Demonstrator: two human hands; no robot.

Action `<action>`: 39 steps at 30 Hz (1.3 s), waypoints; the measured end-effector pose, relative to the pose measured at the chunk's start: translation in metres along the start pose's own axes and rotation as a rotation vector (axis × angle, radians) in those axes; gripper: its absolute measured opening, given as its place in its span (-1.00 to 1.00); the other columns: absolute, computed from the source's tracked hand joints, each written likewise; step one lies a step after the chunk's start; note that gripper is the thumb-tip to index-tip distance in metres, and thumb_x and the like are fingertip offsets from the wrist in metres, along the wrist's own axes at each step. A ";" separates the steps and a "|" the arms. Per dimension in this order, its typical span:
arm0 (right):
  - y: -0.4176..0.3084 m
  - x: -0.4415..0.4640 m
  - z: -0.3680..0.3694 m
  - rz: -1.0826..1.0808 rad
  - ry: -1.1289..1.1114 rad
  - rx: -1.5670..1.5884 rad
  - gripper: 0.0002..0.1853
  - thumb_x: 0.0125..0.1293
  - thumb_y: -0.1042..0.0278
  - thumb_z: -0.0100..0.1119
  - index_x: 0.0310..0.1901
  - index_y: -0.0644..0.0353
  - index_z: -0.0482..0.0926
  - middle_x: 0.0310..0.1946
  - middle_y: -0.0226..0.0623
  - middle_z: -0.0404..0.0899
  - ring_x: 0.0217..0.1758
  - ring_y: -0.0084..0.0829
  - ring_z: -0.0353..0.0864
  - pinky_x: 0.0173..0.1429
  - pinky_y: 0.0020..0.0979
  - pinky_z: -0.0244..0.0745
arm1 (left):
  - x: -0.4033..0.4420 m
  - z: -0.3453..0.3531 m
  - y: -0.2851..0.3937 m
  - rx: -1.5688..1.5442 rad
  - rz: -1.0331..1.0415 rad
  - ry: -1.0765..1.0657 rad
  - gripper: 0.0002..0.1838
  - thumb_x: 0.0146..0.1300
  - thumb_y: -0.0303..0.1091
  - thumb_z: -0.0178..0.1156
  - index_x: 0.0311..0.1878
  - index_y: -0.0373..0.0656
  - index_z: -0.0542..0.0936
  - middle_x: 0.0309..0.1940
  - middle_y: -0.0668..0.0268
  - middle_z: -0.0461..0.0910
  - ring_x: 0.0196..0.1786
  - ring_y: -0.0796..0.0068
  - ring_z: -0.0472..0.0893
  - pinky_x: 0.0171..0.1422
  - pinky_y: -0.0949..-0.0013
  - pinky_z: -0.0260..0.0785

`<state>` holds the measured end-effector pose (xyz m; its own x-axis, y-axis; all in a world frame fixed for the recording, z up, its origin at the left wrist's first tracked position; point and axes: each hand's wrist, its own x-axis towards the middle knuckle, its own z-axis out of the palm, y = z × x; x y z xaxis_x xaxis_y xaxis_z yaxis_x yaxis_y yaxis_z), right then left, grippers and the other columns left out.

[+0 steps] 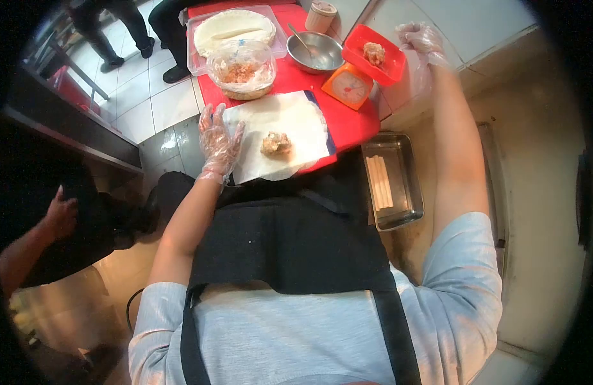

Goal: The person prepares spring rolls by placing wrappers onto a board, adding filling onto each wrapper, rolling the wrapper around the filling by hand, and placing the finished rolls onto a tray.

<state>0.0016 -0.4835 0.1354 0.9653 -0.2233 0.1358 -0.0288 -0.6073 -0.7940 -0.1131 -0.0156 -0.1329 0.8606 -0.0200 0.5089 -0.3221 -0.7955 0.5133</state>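
My left hand [219, 142], in a clear plastic glove, has its fingers spread at the left edge of a pale, thin wrapper sheet [251, 160]. On that sheet lies a lump of minced filling [276, 144]. Up at the right, my right hand [422, 43], gloved too, is beside a red tray [392, 67]; its fingers are curled together, and whatever they may hold is hidden. Another lump of filling [374, 54] sits in the tray, which rests on an orange dial scale [349, 86].
Behind the sheet stand a tub of filling [241, 70], a container of stacked wrappers [235, 33], a steel bowl [315, 51] with a spoon and a lidded jar [321, 15]. A metal tray [408, 192] holds several pale rolls [378, 183]. Another person's hand [60, 215] is at the left.
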 end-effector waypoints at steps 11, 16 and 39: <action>-0.027 -0.067 0.068 -0.030 0.071 -0.258 -0.78 0.22 0.49 0.30 -0.10 0.26 0.73 -0.38 -0.32 0.70 -0.36 -0.55 0.65 -0.28 -0.42 0.58 | 0.000 -0.001 0.002 0.012 -0.013 -0.029 -0.29 0.22 -0.04 0.32 0.38 -0.14 0.38 0.43 -0.05 0.21 0.46 -0.12 0.22 0.54 -0.07 0.08; 0.049 -0.023 0.084 -0.023 0.031 0.032 -0.78 0.18 0.59 0.32 -0.11 0.40 0.68 -0.31 -0.21 0.71 -0.28 -0.49 0.69 -0.23 -0.46 0.61 | 0.000 0.005 -0.005 0.030 0.007 -0.020 -0.29 0.22 -0.06 0.33 0.38 -0.14 0.38 0.42 -0.04 0.23 0.45 -0.11 0.23 0.53 -0.07 0.09; 0.034 -0.020 0.008 0.261 0.062 -0.240 -0.71 0.20 0.20 0.41 -0.48 0.25 0.61 -0.57 -0.37 0.54 -0.56 -0.50 0.51 -0.52 -0.45 0.53 | 0.000 0.000 0.001 0.019 -0.051 -0.048 -0.31 0.25 -0.08 0.33 0.40 -0.04 0.35 0.44 0.02 0.23 0.48 -0.03 0.22 0.55 -0.02 0.07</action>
<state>-0.0166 -0.4938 0.1006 0.9001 -0.4355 -0.0114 -0.3391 -0.6838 -0.6461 -0.1130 -0.0162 -0.1326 0.8936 -0.0078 0.4487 -0.2704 -0.8073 0.5245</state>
